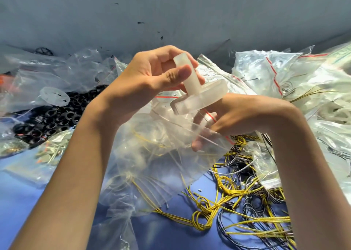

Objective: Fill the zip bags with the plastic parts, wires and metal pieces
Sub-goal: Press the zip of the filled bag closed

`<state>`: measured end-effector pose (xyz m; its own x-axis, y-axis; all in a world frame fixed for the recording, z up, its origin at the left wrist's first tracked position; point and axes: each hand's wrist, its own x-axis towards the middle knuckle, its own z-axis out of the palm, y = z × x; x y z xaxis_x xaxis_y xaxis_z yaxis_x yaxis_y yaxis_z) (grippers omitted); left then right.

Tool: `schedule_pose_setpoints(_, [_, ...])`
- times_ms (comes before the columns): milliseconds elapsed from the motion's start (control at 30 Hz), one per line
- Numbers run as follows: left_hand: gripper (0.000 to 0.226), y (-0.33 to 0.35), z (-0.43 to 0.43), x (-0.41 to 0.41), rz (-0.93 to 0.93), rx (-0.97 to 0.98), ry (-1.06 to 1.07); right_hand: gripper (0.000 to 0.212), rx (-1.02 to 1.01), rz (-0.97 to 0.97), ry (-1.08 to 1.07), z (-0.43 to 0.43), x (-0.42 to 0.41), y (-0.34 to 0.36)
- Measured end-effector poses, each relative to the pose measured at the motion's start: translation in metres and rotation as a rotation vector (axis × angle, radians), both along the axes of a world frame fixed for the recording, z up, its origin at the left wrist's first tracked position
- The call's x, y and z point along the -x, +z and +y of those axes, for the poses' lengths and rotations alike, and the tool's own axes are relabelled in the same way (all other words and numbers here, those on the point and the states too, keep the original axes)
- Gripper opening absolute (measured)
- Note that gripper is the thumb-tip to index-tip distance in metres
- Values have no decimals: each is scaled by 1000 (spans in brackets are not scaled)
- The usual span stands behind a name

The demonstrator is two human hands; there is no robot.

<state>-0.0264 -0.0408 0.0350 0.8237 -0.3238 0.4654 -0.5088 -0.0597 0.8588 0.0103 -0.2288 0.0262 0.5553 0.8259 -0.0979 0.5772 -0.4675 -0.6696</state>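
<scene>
The left hand (161, 77) pinched a translucent plastic part (199, 97) by its stem, just over the mouth of a zip bag (152, 164) that the right hand (233, 115) gripped open (yellow wires (145, 138) already inside). Loose wires (237, 208) lay on the tabletop (28, 202), so much packing seemed left.

Head-worn camera looks forward and down, close over the blue surface (20, 208).

Clear zip bag (161, 154): mouth open, facing up, yellow wire inside. Just above its mouth, translucent plastic part (201, 96), a disc with a stem, tilted; you pinch the stem in your left hand (152, 77). Right of the bag: loose yellow and black wires (243, 198). Left of it: black plastic rings (47, 120).
</scene>
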Motion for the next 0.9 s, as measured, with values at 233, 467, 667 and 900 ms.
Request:
schedule_pose_setpoints(233, [15, 4, 11, 5, 5, -96, 19, 37, -66, 13, 10, -2, 1, 1])
schedule_pose_setpoints(467, [28, 6, 12, 8, 95, -400, 49, 69, 34, -148, -34, 4, 2, 5])
schedule_pose_setpoints(667, [27, 5, 13, 6, 86, -752, 194, 108, 81, -132, -92, 3, 2, 4])
schedule_pose_setpoints(900, [63, 8, 23, 10, 130, -917, 251, 96, 32, -172, -192, -5, 0, 5])
